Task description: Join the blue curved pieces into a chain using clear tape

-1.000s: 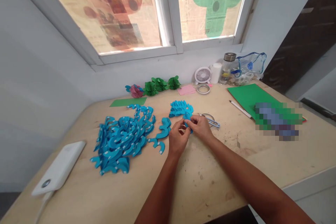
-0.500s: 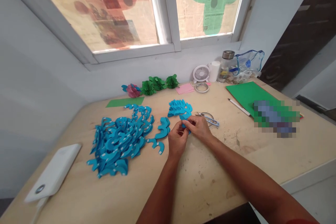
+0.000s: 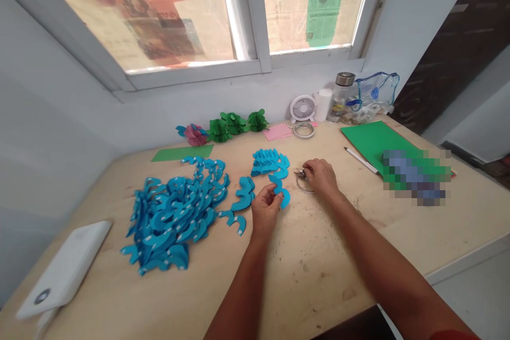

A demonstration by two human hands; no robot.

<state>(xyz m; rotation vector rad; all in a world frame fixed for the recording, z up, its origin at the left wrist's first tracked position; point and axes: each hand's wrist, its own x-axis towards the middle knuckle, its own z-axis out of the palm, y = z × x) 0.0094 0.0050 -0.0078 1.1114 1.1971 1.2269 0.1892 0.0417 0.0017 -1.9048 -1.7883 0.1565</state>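
My left hand (image 3: 266, 204) pinches a blue wavy paper piece (image 3: 284, 196) made of curved arcs, above the table. To the right, my right hand (image 3: 321, 175) is closed on a small tool (image 3: 300, 173), its dark metal tip pointing left and its handle hidden by the fingers. Under that hand lies a clear tape ring (image 3: 303, 187), partly covered. A neat stack of blue paper arcs (image 3: 269, 162) stands just beyond my left hand. Left of it are a smaller stack (image 3: 244, 194) and a large heap of blue arcs with white tabs (image 3: 175, 218).
Green paper ornaments (image 3: 235, 123) and a pink-and-blue one (image 3: 196, 135) line the wall. A small fan (image 3: 303, 108), tape roll (image 3: 304, 130) and water bottle (image 3: 341, 96) stand at the back. Green sheets (image 3: 378, 138) and a white pen (image 3: 360, 160) lie right; a white device (image 3: 66, 268) lies left.
My right hand has let go of the blue paper piece and moved right to the tool on the tape ring. My left hand keeps the piece. The view has shifted slightly.
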